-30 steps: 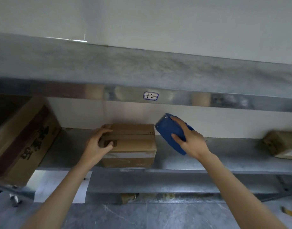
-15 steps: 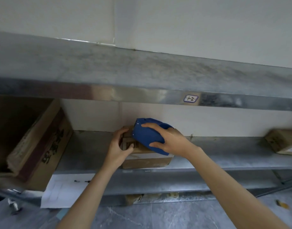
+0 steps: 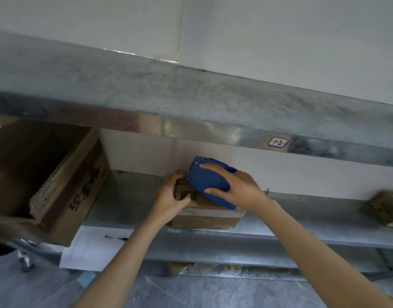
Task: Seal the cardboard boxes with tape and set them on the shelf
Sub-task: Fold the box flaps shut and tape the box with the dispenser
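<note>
Gripping the cardboard box on the shelf is the left hand; the right hand clasps a blue tape dispenser. The label above seems to read "+2".

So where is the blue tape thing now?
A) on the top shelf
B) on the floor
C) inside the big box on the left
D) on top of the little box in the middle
D: the right hand holds the blue tape dispenser on top of the small cardboard box, which the left hand grips on the shelf.
</note>
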### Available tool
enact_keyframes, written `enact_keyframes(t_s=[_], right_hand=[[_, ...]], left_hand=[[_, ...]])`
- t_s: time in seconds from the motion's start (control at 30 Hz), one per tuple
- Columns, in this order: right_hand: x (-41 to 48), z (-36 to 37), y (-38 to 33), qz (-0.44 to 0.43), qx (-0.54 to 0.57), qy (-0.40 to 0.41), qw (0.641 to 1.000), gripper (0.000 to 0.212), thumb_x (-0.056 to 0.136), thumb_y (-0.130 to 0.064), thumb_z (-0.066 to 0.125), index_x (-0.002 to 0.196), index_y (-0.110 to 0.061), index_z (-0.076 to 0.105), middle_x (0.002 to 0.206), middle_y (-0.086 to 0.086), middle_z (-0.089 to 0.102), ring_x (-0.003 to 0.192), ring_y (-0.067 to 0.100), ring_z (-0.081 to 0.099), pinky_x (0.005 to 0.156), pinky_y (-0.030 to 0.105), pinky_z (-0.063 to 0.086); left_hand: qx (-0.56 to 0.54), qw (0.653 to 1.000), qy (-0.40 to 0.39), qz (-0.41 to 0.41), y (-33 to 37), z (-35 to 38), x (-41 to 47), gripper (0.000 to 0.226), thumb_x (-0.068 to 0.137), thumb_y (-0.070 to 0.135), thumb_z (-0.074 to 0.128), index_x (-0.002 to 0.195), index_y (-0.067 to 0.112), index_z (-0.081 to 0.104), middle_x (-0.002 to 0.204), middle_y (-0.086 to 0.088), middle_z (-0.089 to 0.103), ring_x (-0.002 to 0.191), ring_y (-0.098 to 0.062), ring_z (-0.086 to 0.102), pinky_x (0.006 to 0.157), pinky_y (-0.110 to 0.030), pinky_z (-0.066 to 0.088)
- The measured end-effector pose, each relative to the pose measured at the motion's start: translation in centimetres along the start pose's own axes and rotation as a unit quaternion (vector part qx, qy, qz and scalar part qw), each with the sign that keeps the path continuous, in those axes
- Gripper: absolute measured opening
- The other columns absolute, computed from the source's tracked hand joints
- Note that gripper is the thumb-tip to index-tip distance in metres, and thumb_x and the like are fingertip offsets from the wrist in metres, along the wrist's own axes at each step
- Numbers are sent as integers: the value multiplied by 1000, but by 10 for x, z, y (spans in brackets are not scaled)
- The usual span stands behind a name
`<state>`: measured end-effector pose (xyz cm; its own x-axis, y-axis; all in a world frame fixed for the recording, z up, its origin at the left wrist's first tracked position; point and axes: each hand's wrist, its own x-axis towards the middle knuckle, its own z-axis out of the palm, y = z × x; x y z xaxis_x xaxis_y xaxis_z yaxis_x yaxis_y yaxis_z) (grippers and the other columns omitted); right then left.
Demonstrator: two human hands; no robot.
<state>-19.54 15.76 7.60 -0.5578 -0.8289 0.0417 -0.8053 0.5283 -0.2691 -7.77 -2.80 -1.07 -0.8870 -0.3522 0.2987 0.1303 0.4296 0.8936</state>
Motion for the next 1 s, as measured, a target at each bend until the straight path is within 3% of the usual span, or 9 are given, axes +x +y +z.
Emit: enact_keyframes(t_s=[0.07,0.23,0.4,0.63,0.83,1.0], right_hand=[[2,-5,0,5,19,-1,1000,62,91,-60,55,143,-61,22,74,-24,43,58,0,41,54,13,32],[-1,-24,0,-27,10,9,1000,63,91,-54,60,141,-64,24,65,-26,41,53,1,43,55,15,32],[-12,-30,3,-71,-24,28,997,66,89,-55,60,142,-64,23,68,-8,59,47,7,41,57,24,43],[-23,-35,4,-117,-45,83,989,63,86,-61,49,144,-57,24,55,-6,53,42,11,35,47,22,38],[-31,-39,3,-132,-56,90,986,60,87,-60,49,143,-55,28,49,-4,48,41,13,36,44,27,43],[-37,-42,4,-110,-41,76,990,62,87,-58,55,143,-57,30,48,-6,42,42,14,37,49,18,32]], left_hand=[[19,1000,-11,2,1,-3,3,48,79,0,75,115,26,57,121,8,55,114,10,50,98,-8,36],[42,999,-4,-10,6,-19,17,36,82,1,73,111,20,64,117,1,61,108,5,54,91,-4,36],[24,1000,-7,-19,24,-33,36,30,91,9,68,117,24,66,122,9,65,111,9,56,95,-10,40],[0,996,-92,-5,52,-33,42,32,95,6,63,118,28,65,117,15,68,111,3,61,94,-12,45],[-3,995,-97,-3,62,-29,38,21,90,-6,63,96,12,71,92,12,72,90,-1,67,81,-12,48],[23,995,-98,-12,60,-27,39,24,86,-12,58,90,9,69,88,4,72,87,-12,69,80,-23,52]])
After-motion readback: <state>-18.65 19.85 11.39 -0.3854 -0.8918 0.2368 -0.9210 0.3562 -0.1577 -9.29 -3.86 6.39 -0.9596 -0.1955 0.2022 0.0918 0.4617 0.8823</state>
